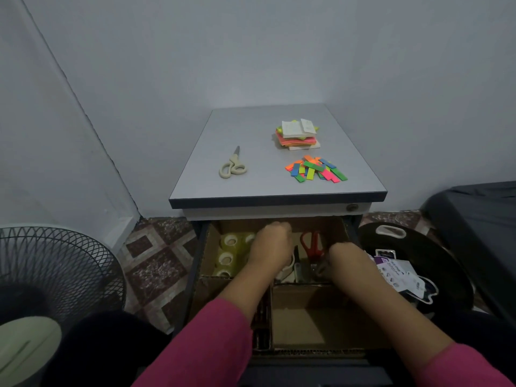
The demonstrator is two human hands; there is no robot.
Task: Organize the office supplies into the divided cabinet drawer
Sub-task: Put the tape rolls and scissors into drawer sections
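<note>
two hands work inside the drawer (201, 263), which is split by cardboard so each kind gets its own bay. left hand (272, 244) is curled, contents hidden, tape rolls (227, 256) just left of it. right hand (339, 254): grip unclear, red scissors (312, 244) beside it. beyond both, cream scissors (232, 166), sticky notes (298, 134) and coloured tabs (315, 169) wait on top.

The cabinet top (251, 152) fills the middle of the frame, with scissors (232, 165) at its left, a stack of notepads (297, 134) at upper right and paper strips (315, 169) just below those. Under it the open drawer (312, 317) holds tape rolls (230, 254) at left and a second pair of scissors (312, 244) at right. A fan (53, 275) sits at lower left.
</note>
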